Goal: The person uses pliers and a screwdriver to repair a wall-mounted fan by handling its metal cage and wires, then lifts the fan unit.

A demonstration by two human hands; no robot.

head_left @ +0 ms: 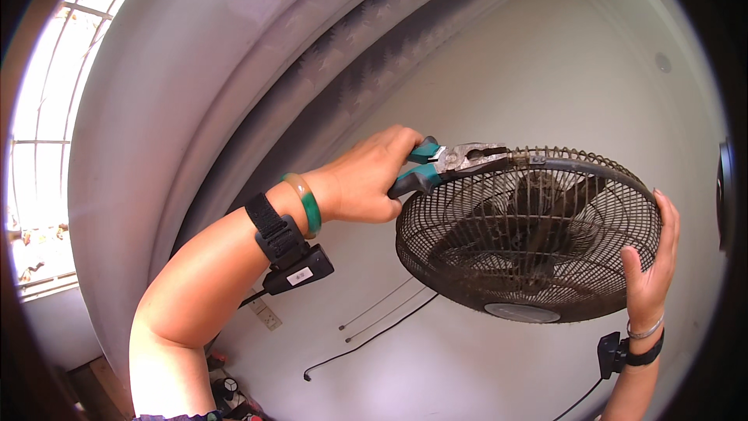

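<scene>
My left hand (365,179) is closed round the teal and black handles of a pair of combination pliers (461,159). The plier jaws are at the top rim of a black fan guard (448,234), beside a small metal clip (531,160). Whether the jaws grip the wire there, I cannot tell. Dust coats the guard's wires, and dark fan blades (549,210) show through them. A grey oval badge (522,313) sits at its lower front. My right hand (651,281) grips the guard's right edge, the thumb in front and the fingertips over the rim.
A long grey-mauve curtain (179,86) hangs at the left, next to a barred window (58,93). Behind the fan is a pale wall (467,366) with a dark cord (374,343) and a socket plate (266,313). Dark items (226,390) lie at lower left.
</scene>
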